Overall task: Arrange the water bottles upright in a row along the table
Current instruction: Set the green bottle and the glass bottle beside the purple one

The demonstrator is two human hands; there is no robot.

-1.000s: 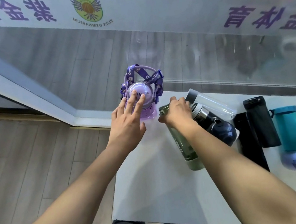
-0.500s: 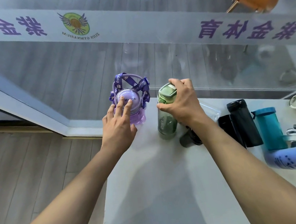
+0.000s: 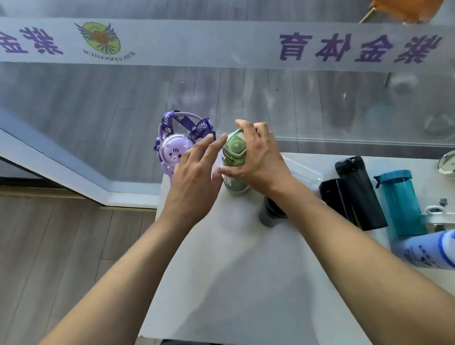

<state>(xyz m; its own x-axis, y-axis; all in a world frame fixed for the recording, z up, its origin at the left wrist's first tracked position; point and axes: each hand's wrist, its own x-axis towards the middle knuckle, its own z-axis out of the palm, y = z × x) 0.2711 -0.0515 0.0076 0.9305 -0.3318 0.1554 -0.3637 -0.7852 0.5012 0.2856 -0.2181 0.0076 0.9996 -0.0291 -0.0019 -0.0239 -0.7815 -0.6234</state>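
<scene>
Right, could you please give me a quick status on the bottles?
Right hand gripping green bottle, upright beside purple bottle. Left hand open, fingers reaching between them. Black bottles, teal bottle lying flat.

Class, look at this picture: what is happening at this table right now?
A person is standing water bottles up at the far left corner of a white table. The right hand grips the green bottle, upright beside the purple bottle, which also stands. The left hand hovers open between the two. To the right, two black bottles, a teal one and a pale blue one lie on their sides, not yet arranged.
</scene>
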